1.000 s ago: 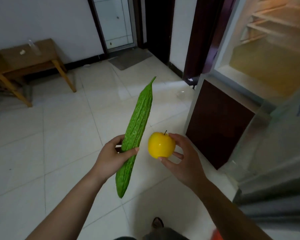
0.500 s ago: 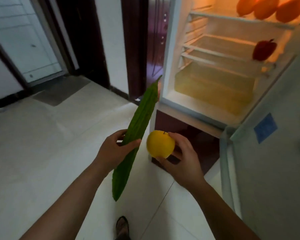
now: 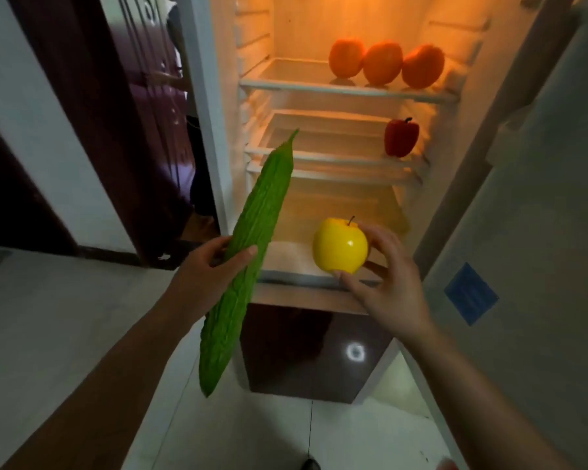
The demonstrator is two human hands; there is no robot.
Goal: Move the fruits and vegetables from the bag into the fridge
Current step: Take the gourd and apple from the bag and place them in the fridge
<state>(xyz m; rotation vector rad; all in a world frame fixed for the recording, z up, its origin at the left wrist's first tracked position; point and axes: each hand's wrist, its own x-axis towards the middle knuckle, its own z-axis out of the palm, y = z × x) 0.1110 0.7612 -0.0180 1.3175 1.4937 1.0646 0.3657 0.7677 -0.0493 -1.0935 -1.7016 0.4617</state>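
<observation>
Holding bitter gourd (image 3: 262, 212) and yellow apple (image 3: 340, 246) before fridge (image 3: 208, 130).

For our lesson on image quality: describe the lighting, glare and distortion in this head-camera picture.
Head view: warm orange light fills the fridge, tinting the oranges; the floor is dim grey; a ring-shaped glare sits on the dark lower door; wide-angle lens bends its edges.

Setting: a home, domestic interior. Evidence: a household fridge (image 3: 299, 25) at centre frame, standing open and lit inside. Three oranges (image 3: 382, 62) on its top shelf, a red pepper (image 3: 401, 137) on the shelf below. Pale tiled floor (image 3: 65, 317), lower left. White wall (image 3: 24, 96) and dark wooden door (image 3: 92, 113), upper left.
</observation>
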